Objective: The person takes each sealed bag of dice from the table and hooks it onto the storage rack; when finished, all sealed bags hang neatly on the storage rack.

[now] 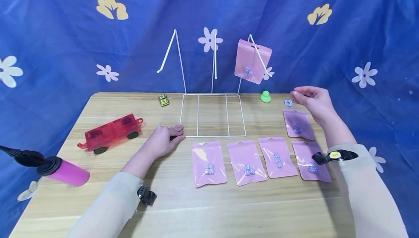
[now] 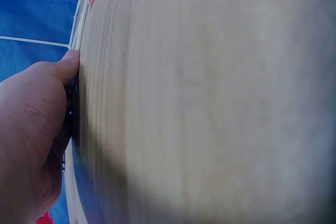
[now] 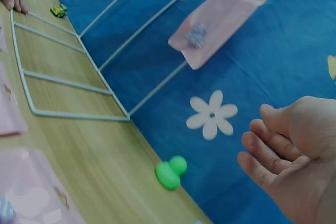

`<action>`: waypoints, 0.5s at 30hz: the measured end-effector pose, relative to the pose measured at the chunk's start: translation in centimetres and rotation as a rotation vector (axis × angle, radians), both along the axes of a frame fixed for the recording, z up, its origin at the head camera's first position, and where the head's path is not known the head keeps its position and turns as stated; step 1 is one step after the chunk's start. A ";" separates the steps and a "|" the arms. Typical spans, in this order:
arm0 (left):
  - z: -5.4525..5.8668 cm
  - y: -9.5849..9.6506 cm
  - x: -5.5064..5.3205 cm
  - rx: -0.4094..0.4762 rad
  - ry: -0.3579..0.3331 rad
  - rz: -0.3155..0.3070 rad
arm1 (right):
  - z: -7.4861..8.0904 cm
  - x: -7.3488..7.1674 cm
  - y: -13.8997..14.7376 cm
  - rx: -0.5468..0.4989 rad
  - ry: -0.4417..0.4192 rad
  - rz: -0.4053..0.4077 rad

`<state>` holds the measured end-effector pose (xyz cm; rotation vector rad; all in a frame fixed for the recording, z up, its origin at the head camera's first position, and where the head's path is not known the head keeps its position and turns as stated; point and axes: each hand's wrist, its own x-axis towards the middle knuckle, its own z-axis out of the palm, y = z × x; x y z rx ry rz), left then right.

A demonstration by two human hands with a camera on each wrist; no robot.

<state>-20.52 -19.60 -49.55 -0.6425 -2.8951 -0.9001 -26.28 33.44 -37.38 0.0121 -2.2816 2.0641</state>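
My left hand grips the front left corner of a white wire display rack, its fingers and thumb on either side of the wire. In the left wrist view the thumb lies along that wire, while the other fingers are mostly hidden. One pink zip bag with dice inside hangs on the rack's right hook. My right hand is in the air near a small poker chip, fingers loosely bent and holding nothing. Below it lies another pink bag.
Several pink bags with dice, such as this leftmost bag, lie before the rack. A green duck and a toy car stand near the back edge. At left are a red toy wagon and a pink cylinder with black cap.
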 end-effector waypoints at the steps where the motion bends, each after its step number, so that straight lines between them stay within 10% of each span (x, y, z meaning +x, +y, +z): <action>1: 0.0 0.0 0.0 0.002 0.001 -0.001 | -0.2 0.2 0.4 0.002 -0.007 -0.004; 15: 0.1 0.0 0.0 0.003 -0.005 0.002 | -3.4 2.3 5.5 0.233 -0.142 -0.040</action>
